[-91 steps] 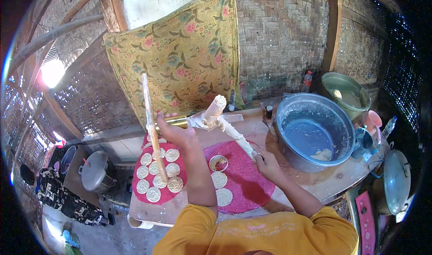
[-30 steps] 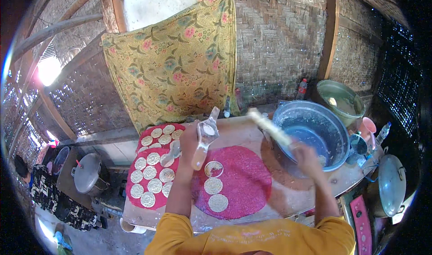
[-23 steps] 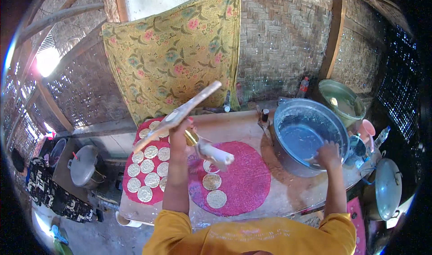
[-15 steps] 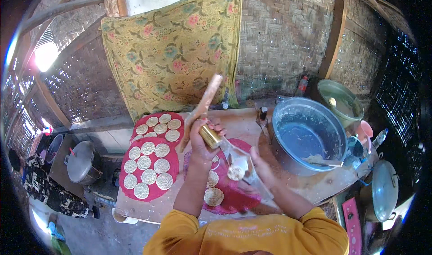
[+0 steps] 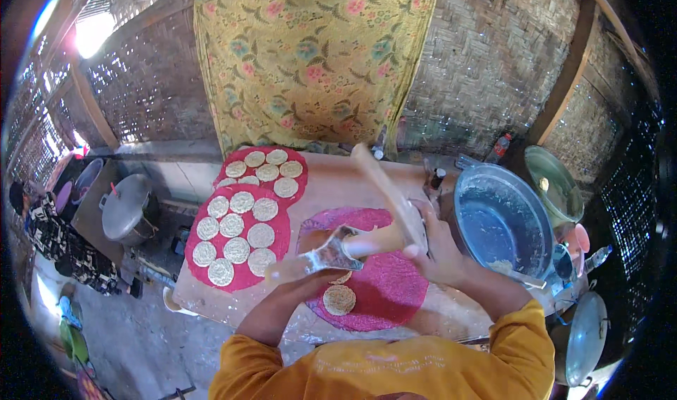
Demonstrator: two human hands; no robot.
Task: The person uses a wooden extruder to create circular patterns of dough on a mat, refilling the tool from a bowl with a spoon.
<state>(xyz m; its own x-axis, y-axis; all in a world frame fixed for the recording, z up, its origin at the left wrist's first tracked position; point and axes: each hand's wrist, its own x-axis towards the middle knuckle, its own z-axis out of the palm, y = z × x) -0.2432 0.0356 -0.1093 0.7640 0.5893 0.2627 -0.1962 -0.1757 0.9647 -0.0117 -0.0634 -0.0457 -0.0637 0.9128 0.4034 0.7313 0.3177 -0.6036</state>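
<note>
Work appears partway along: pale textured discs [image 5: 231, 225] cover most of the front mat [image 5: 243, 276] at the left of the table [image 5: 455, 312] and much of the rear mat [image 5: 271, 190] behind it, while the right mat [image 5: 395, 287] shows one whole disc [image 5: 339, 300] near its front edge, a second partly hidden above it, and a broad bare area. Some dough [image 5: 502, 266] remains in the blue basin [image 5: 515, 220], where a paddle [image 5: 525, 279] leans across the near rim. Above the right mat, well off the finished discs, the hands hold the two parts of a press — a square metal body [image 5: 328, 253] on a wooden bar, and a cylindrical plunger [image 5: 384, 185] with a wooden crossbar. The plunger's tip meets the body's opening; how far it enters cannot be told. The right hand [image 5: 441, 248] is partly closed about the lower end of the crossbar, thumb on one side and fingers on the other. The left hand [image 5: 315, 241] lies behind and below the body, largely concealed — it seems to support this part, but whether its fingers are curled or spread cannot be told.
</note>
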